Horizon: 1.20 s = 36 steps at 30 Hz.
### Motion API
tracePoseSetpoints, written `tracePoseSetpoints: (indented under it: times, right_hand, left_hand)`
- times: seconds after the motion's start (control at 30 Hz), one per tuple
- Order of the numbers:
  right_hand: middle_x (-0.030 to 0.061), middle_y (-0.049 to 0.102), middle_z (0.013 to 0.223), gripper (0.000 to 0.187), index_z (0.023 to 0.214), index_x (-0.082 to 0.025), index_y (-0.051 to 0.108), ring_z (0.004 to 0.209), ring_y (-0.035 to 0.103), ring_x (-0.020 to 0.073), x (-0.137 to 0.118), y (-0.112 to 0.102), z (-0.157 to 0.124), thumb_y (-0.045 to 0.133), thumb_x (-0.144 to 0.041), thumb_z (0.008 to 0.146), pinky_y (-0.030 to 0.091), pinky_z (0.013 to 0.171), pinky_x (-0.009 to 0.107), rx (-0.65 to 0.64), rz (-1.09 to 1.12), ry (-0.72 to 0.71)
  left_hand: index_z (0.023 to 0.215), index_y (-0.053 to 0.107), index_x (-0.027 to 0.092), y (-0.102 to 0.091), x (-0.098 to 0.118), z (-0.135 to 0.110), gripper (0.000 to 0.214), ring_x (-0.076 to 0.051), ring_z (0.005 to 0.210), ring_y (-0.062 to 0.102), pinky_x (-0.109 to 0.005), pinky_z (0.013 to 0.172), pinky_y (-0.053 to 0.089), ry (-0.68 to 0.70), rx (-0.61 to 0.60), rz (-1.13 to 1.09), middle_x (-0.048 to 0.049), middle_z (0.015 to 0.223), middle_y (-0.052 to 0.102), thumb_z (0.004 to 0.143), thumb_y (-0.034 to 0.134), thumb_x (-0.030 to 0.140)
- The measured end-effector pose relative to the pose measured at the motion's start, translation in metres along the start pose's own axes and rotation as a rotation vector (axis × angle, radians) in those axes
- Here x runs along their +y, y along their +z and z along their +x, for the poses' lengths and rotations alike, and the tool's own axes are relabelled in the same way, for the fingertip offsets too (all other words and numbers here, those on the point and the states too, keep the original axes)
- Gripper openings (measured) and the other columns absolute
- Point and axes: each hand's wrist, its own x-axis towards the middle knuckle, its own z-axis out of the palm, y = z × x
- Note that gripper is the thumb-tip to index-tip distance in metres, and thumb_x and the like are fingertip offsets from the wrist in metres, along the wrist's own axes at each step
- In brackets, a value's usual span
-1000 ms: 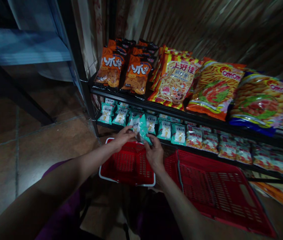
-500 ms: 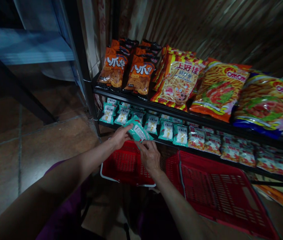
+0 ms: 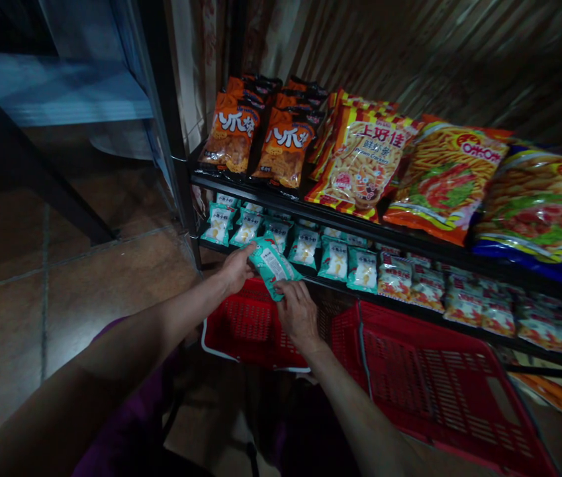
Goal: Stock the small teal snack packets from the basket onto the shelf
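Your left hand and right hand pinch 1 teal packet by its ends above the left red basket, where so light a fingertip grip could let it slip.

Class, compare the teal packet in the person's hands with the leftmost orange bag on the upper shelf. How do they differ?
The teal packet is teal and white; the orange bag is orange and black. The teal packet looks smaller than the orange bag. The teal packet is held tilted by the left hand and right hand; the orange bag leans on the upper shelf. Both are printed snack packs.
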Motion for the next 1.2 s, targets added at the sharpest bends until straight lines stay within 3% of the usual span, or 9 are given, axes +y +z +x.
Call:
tracePoseSetpoints:
  times: [0.27,0.47,0.6,0.67,0.8,0.9,1.03,1.2]
  right_hand:
    - [0.0059,0.063,0.086,0.031,0.092,-0.021,0.064,0.085,0.055,0.0205,0.001,0.001,-0.003,0.045,-0.002,0.078,0.048,0.078,0.034,-0.014,0.057,-0.002]
    - [0.006,0.062,0.097,0.027,0.088,-0.023,0.065,0.092,0.058,0.0192,0.001,0.0,-0.003,0.046,-0.007,0.079,0.048,0.081,0.034,0.054,0.149,0.124]
    - [0.0067,0.063,0.101,0.009,0.083,-0.022,0.061,0.096,0.058,0.0205,0.007,0.0,0.001,0.052,-0.021,0.081,0.047,0.082,0.036,0.139,0.352,0.38]
    - [0.0056,0.064,0.099,0.011,0.084,-0.021,0.058,0.093,0.059,0.0196,0.012,0.004,0.001,0.058,-0.031,0.079,0.048,0.078,0.034,0.203,0.522,0.569]
    - [-0.0034,0.063,0.076,0.027,0.082,-0.021,0.056,0.069,0.059,0.0119,0.021,0.015,0.0,0.07,-0.038,0.066,0.047,0.065,0.025,0.397,0.943,0.963]
    - [-0.0049,0.064,0.072,0.033,0.079,-0.02,0.058,0.063,0.059,0.0089,0.024,0.019,-0.001,0.078,-0.033,0.056,0.048,0.059,0.021,0.458,1.197,1.172]
    - [-0.004,0.066,0.07,0.029,0.073,-0.02,0.059,0.06,0.061,0.0079,0.027,0.021,-0.001,0.081,-0.023,0.054,0.051,0.052,0.018,0.402,1.343,1.313]
    - [-0.0042,0.067,0.068,0.027,0.069,-0.02,0.06,0.058,0.061,0.0078,0.019,0.026,-0.002,0.082,-0.018,0.053,0.052,0.047,0.015,0.405,1.422,1.369]
  left_hand:
    - [0.092,0.061,0.017,-0.004,0.0,0.001,0.027,-0.015,0.066,0.059,-0.029,0.064,0.051,-0.062,0.126,0.082,-0.0054,0.081,0.066,0.083,0.057,0.042]
    - [0.095,0.06,0.017,-0.004,-0.001,0.004,0.032,-0.016,0.069,0.06,-0.031,0.064,0.054,-0.081,0.126,0.086,-0.0076,0.088,0.066,0.083,0.056,0.046]
    - [0.103,0.059,0.016,-0.004,0.0,0.004,0.043,-0.021,0.079,0.063,-0.035,0.068,0.055,-0.084,-0.033,0.04,-0.0127,0.099,0.065,0.084,0.049,0.054]
    - [0.103,0.059,0.016,-0.005,-0.001,0.004,0.045,-0.022,0.083,0.063,-0.035,0.069,0.055,-0.075,-0.069,0.055,-0.0144,0.106,0.064,0.085,0.047,0.055]
    - [0.097,0.058,0.016,-0.011,-0.009,0.009,0.031,-0.02,0.083,0.063,-0.031,0.071,0.053,-0.06,0.052,0.195,-0.0139,0.106,0.063,0.081,0.06,0.043]
    - [0.094,0.057,0.016,-0.017,-0.018,0.014,0.028,-0.018,0.081,0.063,-0.032,0.075,0.052,-0.072,0.05,0.297,-0.01,0.095,0.065,0.075,0.068,0.034]
    - [0.09,0.06,0.019,-0.018,-0.024,0.013,0.027,-0.017,0.076,0.062,-0.034,0.075,0.053,-0.111,-0.081,0.321,-0.0059,0.083,0.066,0.072,0.071,0.036]
    - [0.088,0.06,0.018,-0.011,-0.02,0.001,0.024,-0.014,0.073,0.06,-0.037,0.074,0.056,-0.176,-0.167,0.332,-0.0036,0.082,0.064,0.069,0.073,0.025]
